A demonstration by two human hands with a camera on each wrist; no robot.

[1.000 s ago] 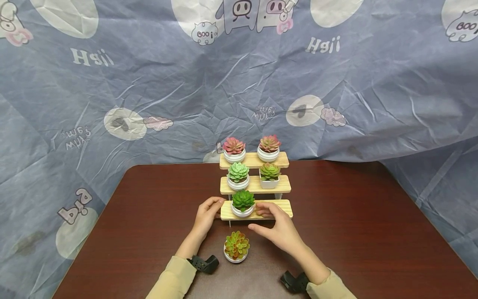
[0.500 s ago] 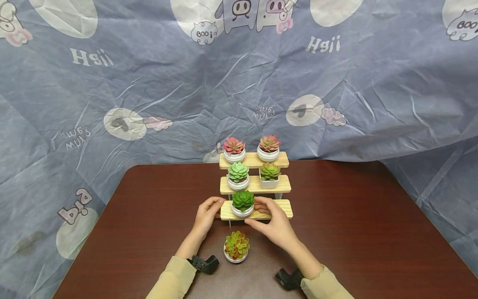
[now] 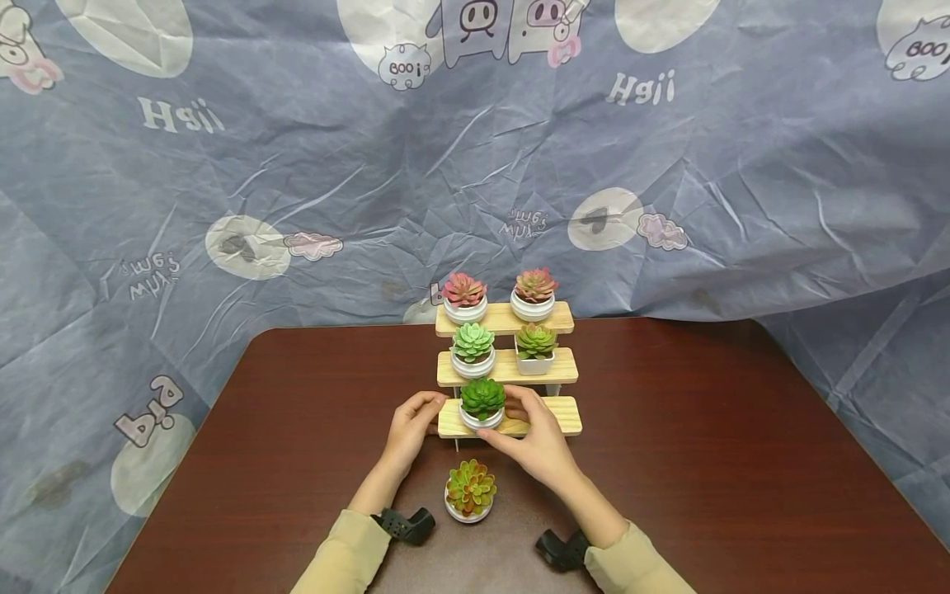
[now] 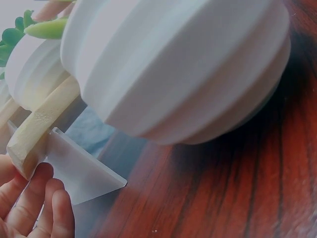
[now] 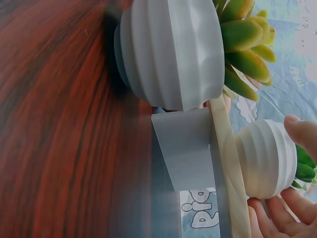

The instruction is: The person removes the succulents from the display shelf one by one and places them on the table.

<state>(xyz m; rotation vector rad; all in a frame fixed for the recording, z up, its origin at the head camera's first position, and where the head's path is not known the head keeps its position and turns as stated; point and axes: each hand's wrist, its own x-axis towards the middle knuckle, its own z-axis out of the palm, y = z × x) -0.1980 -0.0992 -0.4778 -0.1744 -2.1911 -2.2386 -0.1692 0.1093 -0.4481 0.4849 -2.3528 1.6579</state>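
Observation:
A three-tier wooden display stand (image 3: 560,415) stands on the table. My left hand (image 3: 406,425) pinches the left end of its lowest board (image 4: 37,129), thumb and fingers at the edge. On that board sits a dark green potted succulent (image 3: 482,400), left of the middle. My right hand (image 3: 540,437) holds its white pot (image 5: 265,158) from the right, thumb at the front and fingers behind. In front of the stand is a yellow-green potted succulent (image 3: 471,488) with reddish tips. Its white ribbed pot (image 4: 183,69) fills much of the left wrist view.
On the middle board are a pale green succulent (image 3: 473,346) and a green one in a square pot (image 3: 535,346). Two pinkish succulents, left (image 3: 465,295) and right (image 3: 534,290), occupy the top board. A printed blue cloth (image 3: 356,190) hangs behind the brown table (image 3: 705,445).
My right hand has moved left along the lowest board, and its thumb and fingers have closed in on the dark green succulent's pot. The left hand stays at the board's end.

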